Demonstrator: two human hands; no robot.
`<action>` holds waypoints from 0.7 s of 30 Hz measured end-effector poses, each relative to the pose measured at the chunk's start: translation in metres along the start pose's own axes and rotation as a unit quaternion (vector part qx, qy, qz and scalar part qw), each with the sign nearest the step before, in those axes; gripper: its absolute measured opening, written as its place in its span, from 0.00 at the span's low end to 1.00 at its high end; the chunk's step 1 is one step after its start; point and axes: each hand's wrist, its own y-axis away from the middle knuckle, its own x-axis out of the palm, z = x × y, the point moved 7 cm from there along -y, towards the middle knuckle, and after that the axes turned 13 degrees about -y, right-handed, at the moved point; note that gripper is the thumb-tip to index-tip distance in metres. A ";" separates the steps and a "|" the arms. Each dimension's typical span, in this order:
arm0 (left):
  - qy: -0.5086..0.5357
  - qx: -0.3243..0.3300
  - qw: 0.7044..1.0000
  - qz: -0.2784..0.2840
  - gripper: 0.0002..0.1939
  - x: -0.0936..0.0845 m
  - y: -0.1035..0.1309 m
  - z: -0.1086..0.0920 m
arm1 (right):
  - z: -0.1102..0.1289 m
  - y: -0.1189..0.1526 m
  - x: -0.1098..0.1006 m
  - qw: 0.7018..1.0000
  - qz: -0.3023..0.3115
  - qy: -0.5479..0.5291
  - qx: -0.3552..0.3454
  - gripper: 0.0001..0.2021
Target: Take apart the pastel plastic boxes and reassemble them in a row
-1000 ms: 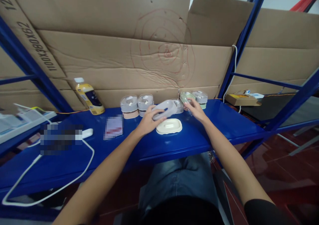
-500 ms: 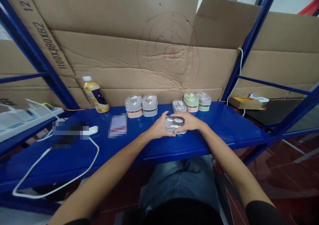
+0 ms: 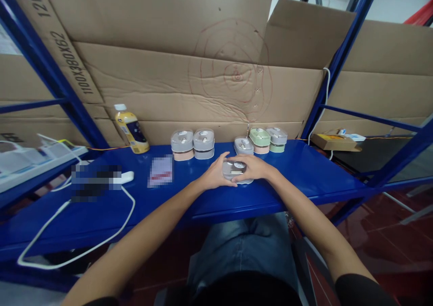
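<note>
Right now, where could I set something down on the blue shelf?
The blue shelf looks bare right of the right hand, and between the pixelated item and left hand. It is crowded along the back, with lidded boxes and a bottle, and leftward, with a white cable.

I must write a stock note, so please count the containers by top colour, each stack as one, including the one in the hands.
Grey-topped containers, with the held one: 5
Green-topped container: 1
Total: 6
</note>
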 end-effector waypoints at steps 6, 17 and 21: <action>-0.013 0.000 1.000 0.008 0.65 -0.004 0.000 -0.002 | -0.003 0.011 0.004 1.000 -0.004 0.013 0.002 0.44; -0.049 0.017 0.988 -0.142 0.45 -0.033 -0.001 -0.008 | -0.018 0.031 -0.047 0.976 -0.160 0.098 0.108 0.43; -0.229 -0.002 0.952 -0.201 0.32 -0.063 -0.003 -0.014 | -0.031 -0.001 -0.074 0.909 -0.254 0.210 0.255 0.40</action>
